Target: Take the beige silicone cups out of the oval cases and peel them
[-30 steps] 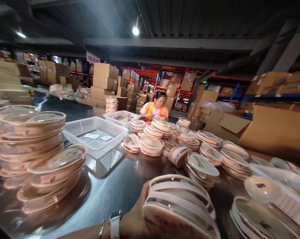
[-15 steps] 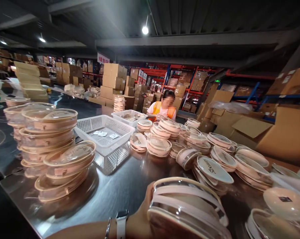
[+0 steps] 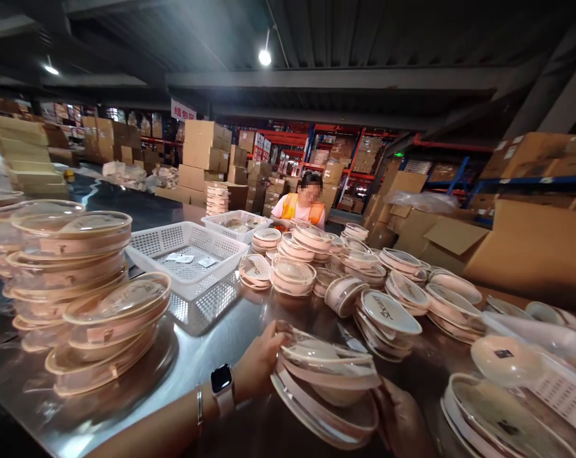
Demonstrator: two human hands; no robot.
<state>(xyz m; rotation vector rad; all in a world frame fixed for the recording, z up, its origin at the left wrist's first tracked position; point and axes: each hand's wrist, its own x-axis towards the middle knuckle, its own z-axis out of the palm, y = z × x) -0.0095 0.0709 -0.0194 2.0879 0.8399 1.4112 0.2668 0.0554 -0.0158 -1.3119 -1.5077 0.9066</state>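
A round clear plastic case with pale pink bands (image 3: 323, 381) is held low in front of me, tilted, its layers apart at the front. My left hand (image 3: 263, 356), with a watch on the wrist, has its fingers closed on the case's left edge. On the opposite edge, my right hand (image 3: 405, 413) grips it too, partly in shadow. Whether this is one case or two stacked together I cannot tell. Just beyond it lies a tilted stack of similar cases with a dark printed lid (image 3: 390, 312).
Stacks of round cases (image 3: 72, 245) stand at the left. A white perforated basket (image 3: 187, 257) with small white packets sits mid-table. Many more cases (image 3: 292, 273) spread right, and a pale pink domed piece (image 3: 505, 359) lies near a white basket. A person in an orange vest (image 3: 300, 207) is across the table.
The held case has come lower and tilted differently, showing its layered side. My right hand has come into view on its right edge. The view has swung slightly right.
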